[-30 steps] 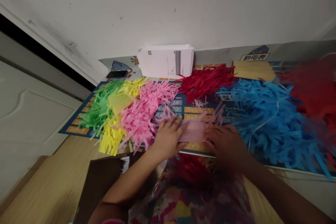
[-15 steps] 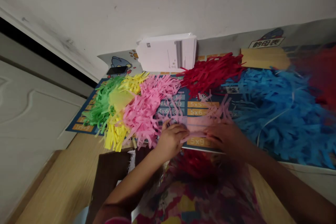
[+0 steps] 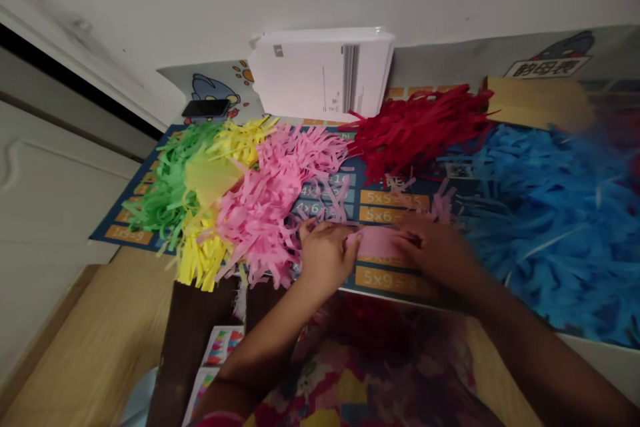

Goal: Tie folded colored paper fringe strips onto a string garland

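On my feed, the left hand (image 3: 327, 253) and right hand (image 3: 437, 248) pinch opposite ends of the pink strip (image 3: 379, 241), fingers nearly closed — likely for tautness — over the chart (image 3: 387, 277), near its front edge. Pink fringe (image 3: 270, 207) and blue fringe (image 3: 560, 233) flank it, probably spaced for room.

Over there a phone (image 3: 206, 109) sits upper left in the frame, a packet (image 3: 310, 75) right of it. Before them, tassel bunches (image 3: 267, 203) spread across the mat (image 3: 383, 278); at centre, a paper strip (image 3: 377, 241) lies between left hand (image 3: 324, 255) and right hand (image 3: 437, 252).
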Demonstrator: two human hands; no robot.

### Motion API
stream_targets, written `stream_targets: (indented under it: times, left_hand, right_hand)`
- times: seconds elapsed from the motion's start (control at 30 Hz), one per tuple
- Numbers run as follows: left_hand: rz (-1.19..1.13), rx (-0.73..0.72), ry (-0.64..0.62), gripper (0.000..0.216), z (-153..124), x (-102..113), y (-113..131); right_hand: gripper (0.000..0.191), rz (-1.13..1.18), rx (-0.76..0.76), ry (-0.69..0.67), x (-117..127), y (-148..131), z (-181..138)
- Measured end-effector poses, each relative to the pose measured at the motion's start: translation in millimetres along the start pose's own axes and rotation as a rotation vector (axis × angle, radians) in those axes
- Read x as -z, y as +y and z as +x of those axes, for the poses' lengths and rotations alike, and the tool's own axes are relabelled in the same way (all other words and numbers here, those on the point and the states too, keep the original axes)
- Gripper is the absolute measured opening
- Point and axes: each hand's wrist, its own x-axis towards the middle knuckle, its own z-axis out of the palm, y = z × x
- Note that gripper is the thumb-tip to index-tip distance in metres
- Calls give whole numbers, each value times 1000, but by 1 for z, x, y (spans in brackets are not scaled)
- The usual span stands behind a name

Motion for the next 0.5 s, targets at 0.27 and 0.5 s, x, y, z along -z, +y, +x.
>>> stream_targets:
  times: [0.27,0.5]
  left_hand:
    - [103,-42,-30,20,4,-1,0]
    - [55,-34,-33,17,5,1,-1]
  right_hand:
    - [24,97,-31,36,-8,3,-4]
    - [24,105,31,81,-5,3,-4]
